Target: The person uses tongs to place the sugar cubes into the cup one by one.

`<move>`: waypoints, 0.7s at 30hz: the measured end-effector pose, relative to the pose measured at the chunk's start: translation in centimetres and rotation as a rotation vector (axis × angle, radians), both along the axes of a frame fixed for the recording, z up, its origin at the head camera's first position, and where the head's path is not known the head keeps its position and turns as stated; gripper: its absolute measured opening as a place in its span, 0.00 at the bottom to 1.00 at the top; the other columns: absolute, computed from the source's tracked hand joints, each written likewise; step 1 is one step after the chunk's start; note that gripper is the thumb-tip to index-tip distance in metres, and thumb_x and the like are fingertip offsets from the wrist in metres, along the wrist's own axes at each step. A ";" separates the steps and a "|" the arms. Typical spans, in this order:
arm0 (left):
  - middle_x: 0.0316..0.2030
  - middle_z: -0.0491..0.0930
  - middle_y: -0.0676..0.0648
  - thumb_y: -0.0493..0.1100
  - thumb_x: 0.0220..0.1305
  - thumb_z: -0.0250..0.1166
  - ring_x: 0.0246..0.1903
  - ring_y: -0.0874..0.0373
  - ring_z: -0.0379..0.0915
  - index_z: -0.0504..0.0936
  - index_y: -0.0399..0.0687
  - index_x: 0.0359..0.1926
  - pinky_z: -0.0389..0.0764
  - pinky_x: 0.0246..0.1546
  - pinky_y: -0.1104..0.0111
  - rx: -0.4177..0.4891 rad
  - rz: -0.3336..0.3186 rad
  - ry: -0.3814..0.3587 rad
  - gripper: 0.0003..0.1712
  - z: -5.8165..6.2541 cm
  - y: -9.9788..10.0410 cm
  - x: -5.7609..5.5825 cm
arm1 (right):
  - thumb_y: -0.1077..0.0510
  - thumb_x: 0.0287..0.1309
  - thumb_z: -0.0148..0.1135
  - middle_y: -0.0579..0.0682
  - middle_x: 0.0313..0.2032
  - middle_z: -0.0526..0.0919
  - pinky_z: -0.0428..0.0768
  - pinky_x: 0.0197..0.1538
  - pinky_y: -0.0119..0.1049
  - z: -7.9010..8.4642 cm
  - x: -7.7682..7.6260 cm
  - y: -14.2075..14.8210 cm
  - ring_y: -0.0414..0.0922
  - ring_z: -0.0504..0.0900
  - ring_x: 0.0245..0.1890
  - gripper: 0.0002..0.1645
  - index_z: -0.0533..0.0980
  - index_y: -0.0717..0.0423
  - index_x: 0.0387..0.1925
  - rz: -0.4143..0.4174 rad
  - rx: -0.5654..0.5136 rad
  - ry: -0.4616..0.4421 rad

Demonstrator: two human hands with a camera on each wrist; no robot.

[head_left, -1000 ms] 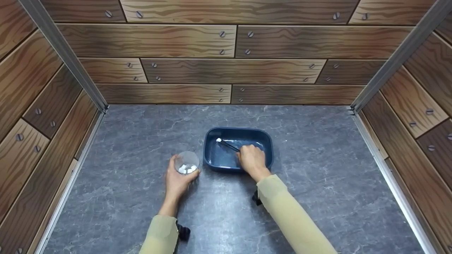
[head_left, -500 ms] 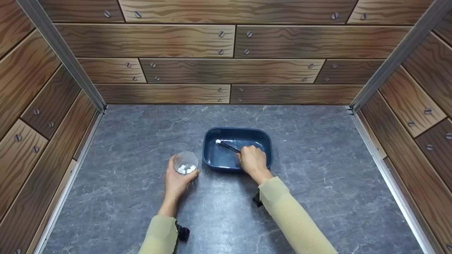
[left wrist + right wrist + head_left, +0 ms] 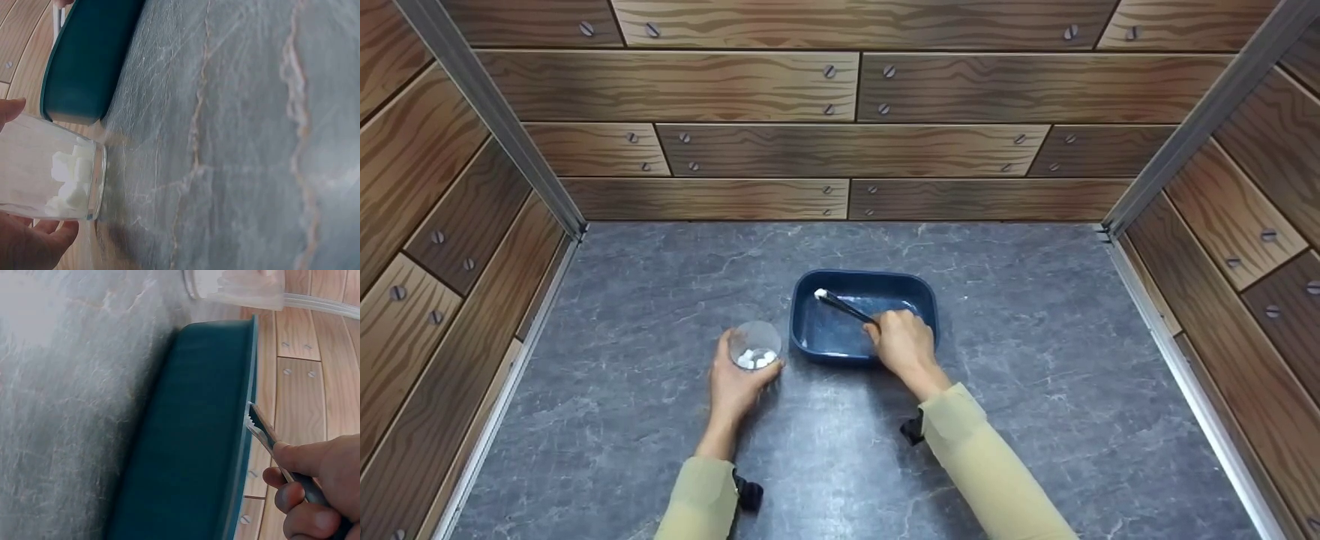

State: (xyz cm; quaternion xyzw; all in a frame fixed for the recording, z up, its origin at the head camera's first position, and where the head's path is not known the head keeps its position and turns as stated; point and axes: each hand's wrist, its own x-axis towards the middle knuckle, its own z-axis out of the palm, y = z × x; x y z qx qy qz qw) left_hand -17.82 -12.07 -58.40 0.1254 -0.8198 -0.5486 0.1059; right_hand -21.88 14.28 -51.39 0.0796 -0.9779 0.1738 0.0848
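Note:
My left hand (image 3: 741,386) holds a clear glass (image 3: 756,335) upright on the tabletop, thumb on one side and fingers on the other. Several white cubes (image 3: 73,174) lie at the bottom of that glass. Over the dark blue basin (image 3: 831,355), my right hand (image 3: 906,345) grips dark metal tongs (image 3: 847,307), squeezed nearly together. At their tips a small white cube (image 3: 820,294) is pinched, overlapping the basin's far left inside in the head view. The right wrist view shows the serrated tong tips at rim height; the cube itself is mostly hidden there behind the basin wall.
The basin stands just right of the glass on a grey marbled tabletop (image 3: 1035,315). Wood-print panels (image 3: 757,150) wall off the back and both sides, with metal strips (image 3: 1192,382) along the side edges.
The tong tips with the white cube have risen slightly from the basin's bottom, and my right hand has shifted a little to the right. The left hand and glass stay in place.

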 end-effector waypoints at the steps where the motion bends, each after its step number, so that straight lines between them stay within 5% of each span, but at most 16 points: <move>1: 0.60 0.71 0.31 0.47 0.37 0.83 0.59 0.38 0.69 0.63 0.38 0.69 0.70 0.59 0.51 0.000 0.000 0.000 0.59 0.0 0.0 0.0 | 0.51 0.62 0.66 0.48 0.19 0.79 0.77 0.23 0.51 0.1 0.1 0.0 0.52 0.79 0.21 0.14 0.83 0.51 0.23 0.004 -0.003 0.002; 7: 0.60 0.72 0.31 0.48 0.36 0.83 0.58 0.38 0.69 0.64 0.38 0.69 0.70 0.59 0.52 0.003 0.000 0.016 0.59 0.0 0.0 0.0 | 0.51 0.63 0.65 0.47 0.21 0.81 0.77 0.22 0.49 0.9 1.0 -0.2 0.49 0.79 0.21 0.10 0.86 0.51 0.30 0.037 -0.023 0.029; 21: 0.60 0.72 0.31 0.48 0.36 0.83 0.58 0.39 0.69 0.64 0.38 0.69 0.70 0.59 0.51 -0.008 0.002 0.007 0.59 0.0 0.0 0.0 | 0.53 0.61 0.67 0.40 0.13 0.68 0.64 0.15 0.33 3.5 3.6 -1.8 0.39 0.64 0.13 0.13 0.80 0.51 0.21 0.194 -0.099 0.131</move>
